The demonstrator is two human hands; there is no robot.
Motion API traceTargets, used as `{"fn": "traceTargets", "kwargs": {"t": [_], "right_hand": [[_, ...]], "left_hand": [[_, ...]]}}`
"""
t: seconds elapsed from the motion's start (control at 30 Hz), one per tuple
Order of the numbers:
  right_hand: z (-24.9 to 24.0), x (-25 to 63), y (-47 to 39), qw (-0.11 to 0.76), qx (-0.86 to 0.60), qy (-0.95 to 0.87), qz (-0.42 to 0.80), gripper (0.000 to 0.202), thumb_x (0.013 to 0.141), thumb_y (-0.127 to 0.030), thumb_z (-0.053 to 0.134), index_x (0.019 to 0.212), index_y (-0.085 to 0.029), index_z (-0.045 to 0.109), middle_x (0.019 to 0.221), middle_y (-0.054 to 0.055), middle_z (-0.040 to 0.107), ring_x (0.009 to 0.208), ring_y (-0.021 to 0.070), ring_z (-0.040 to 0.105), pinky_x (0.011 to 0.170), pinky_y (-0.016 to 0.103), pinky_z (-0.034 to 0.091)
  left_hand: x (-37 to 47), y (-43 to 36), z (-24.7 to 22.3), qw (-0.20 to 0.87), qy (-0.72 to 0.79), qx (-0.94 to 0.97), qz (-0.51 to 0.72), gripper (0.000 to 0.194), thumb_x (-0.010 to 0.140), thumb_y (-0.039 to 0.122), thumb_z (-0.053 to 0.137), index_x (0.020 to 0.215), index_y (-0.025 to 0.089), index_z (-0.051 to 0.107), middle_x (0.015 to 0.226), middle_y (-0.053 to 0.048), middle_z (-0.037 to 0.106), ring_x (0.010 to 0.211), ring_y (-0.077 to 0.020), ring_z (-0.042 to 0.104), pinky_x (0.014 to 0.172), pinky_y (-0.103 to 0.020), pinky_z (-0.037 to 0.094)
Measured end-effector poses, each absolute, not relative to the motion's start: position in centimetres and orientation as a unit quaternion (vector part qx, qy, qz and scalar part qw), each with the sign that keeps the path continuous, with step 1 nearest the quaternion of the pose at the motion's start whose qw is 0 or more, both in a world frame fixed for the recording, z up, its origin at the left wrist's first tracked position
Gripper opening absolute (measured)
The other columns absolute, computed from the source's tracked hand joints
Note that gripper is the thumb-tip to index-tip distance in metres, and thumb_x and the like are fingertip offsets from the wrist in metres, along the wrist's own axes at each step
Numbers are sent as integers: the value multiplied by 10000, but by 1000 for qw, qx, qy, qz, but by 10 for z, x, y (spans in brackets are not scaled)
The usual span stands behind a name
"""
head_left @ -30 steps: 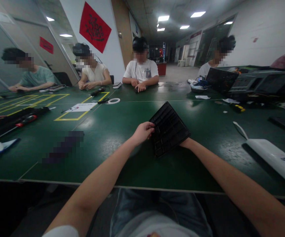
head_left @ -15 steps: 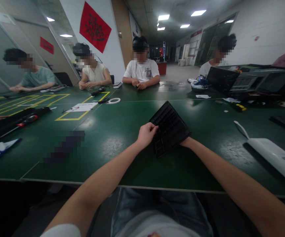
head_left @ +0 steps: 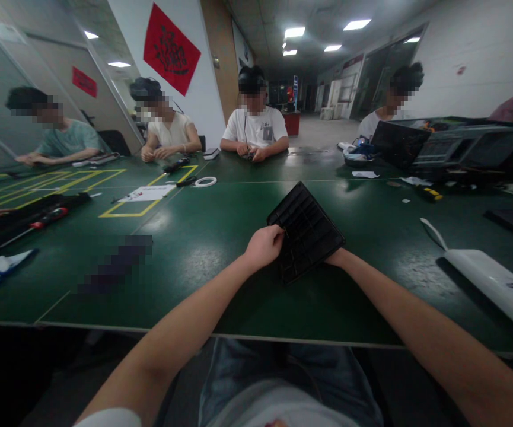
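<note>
A black tray with compartments (head_left: 312,228) is held up at a tilt above the green table (head_left: 220,219), its divided side facing me. My left hand (head_left: 264,244) is closed in a pinch at the tray's left part; whatever lies between the fingertips is too small to make out. My right hand (head_left: 337,256) reaches behind the tray's lower right edge and supports it; its fingers are hidden behind the tray.
A white device with a strap (head_left: 490,279) lies at the right. White paper (head_left: 147,193) and a white ring (head_left: 205,182) are further back left. A red-handled screwdriver (head_left: 51,218) lies far left. Several people sit around the table.
My left hand has shifted slightly down and left along the tray. The tray and my right hand have barely moved.
</note>
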State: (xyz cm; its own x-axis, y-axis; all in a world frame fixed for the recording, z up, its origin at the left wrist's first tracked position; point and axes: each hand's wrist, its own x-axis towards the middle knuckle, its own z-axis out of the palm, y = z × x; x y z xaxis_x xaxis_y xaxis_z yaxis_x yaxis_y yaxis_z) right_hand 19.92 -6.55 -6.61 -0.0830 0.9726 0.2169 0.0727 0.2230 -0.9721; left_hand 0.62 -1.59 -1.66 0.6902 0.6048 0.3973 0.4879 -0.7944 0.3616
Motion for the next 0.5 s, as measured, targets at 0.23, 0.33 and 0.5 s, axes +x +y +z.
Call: {"fn": "traceTargets", "kwargs": {"t": [0.23,0.33,0.5], "right_hand": [[-70,201,-59,503,-473,-594,412,189,692,-269,500,838,-222,610,1065,22,584,1119,242,427,1052,464,192],[-73,204,-59,511,-510,-565,398,217,700,-254,503,888,-218,606,1127,27,550,1137,249,408,1061,476,147],[-74,200,-61,504,-465,-612,393,271,712,-232,499,969,-205,579,1139,36,543,1090,217,461,1025,420,279]], "left_hand": [[7,-11,-12,108,368,896,222,326,842,390,360,730,145,545,668,-53,576,607,-152,526,548,-258,367],[9,-16,-12,98,361,899,229,249,835,331,380,770,146,533,724,-65,580,670,-168,539,599,-276,384],[13,-16,-7,280,405,815,306,100,765,204,432,703,152,490,668,-41,540,608,-141,525,597,-276,409]]}}
